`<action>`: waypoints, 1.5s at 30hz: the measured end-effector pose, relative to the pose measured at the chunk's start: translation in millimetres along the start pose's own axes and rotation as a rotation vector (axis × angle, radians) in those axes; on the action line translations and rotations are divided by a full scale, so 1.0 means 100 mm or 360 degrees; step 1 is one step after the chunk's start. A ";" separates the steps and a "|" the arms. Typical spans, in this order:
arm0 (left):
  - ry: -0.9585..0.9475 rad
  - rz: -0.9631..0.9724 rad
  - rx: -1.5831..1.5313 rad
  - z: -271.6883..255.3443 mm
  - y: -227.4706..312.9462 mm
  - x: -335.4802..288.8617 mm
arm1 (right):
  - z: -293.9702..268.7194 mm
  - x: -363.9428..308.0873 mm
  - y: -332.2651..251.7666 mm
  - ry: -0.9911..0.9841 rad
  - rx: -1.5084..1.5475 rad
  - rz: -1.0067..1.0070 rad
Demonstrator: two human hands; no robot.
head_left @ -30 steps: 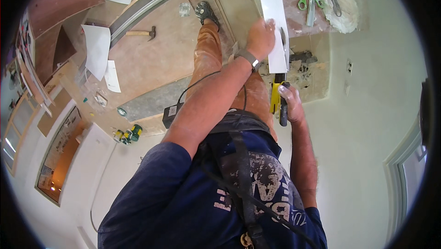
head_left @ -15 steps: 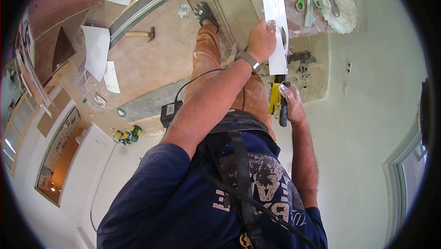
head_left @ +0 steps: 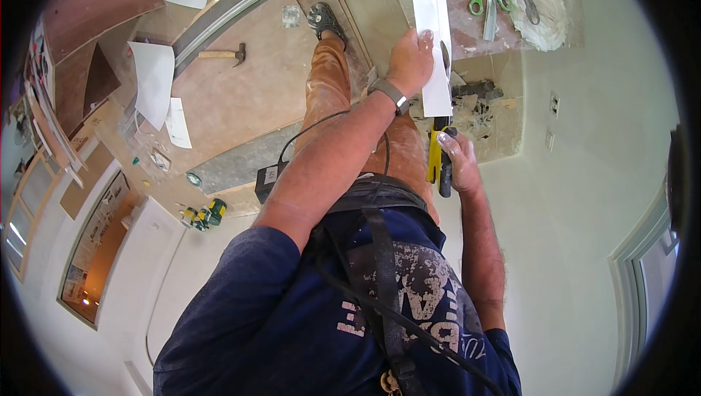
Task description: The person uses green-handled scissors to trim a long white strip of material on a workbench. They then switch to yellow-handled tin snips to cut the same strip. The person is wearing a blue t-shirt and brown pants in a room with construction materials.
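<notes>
A long white strip [head_left: 429, 2] extends from the top of the view down to just above the yellow-and-black handles. My left hand [head_left: 413, 62] pinches its left edge between thumb and fingers. In my right hand [head_left: 463, 163] are snips with yellow-and-black handles [head_left: 435, 156], the fingers wrapped round them. The dark jaws run up under the strip's lower end, and a blade shows along its right edge. How far the jaws are apart is hidden by the strip.
Green-handled scissors [head_left: 477, 0], a metal strip [head_left: 491, 13] and a white crumpled bag [head_left: 544, 16] lie on the board at upper right. A hammer [head_left: 221, 54] rests on the board at left, near curved metal track [head_left: 234, 13]. Rubble [head_left: 475, 108] lies by the right wall.
My left hand, the strip and the snips have shifted slightly to the left and up. Both hands keep their hold.
</notes>
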State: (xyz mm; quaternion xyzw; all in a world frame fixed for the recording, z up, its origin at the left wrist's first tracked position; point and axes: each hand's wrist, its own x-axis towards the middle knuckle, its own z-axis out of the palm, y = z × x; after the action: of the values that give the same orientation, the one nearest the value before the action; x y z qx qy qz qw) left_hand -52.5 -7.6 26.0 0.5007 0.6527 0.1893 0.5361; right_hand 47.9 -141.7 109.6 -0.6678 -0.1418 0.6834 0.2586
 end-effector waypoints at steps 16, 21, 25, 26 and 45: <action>-0.0041 -0.0007 -0.0133 -0.02 0.08 -0.06 | 0.04 -0.08 -0.13 0.0137 -0.0018 0.0066; -0.0019 0.0010 -0.0122 -0.02 0.06 -0.07 | 0.10 -0.06 -0.04 0.0233 0.0047 0.0061; -0.0036 -0.0046 -0.0075 -0.02 0.01 -0.05 | 0.13 -0.09 -0.16 0.0081 0.0179 0.0057; -0.0020 -0.0043 -0.0063 -0.01 0.00 -0.04 | 0.13 -0.06 -0.10 0.0101 0.0161 0.0053; -0.0028 0.0008 -0.0139 -0.03 0.03 -0.09 | 0.12 -0.04 -0.24 0.0076 0.0065 0.0030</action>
State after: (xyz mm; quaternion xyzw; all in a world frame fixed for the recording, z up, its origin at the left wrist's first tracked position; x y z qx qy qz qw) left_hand -54.4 -13.3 33.9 0.4802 0.6379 0.2146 0.5626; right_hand 39.9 -121.9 126.8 -0.6798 -0.1155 0.6724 0.2691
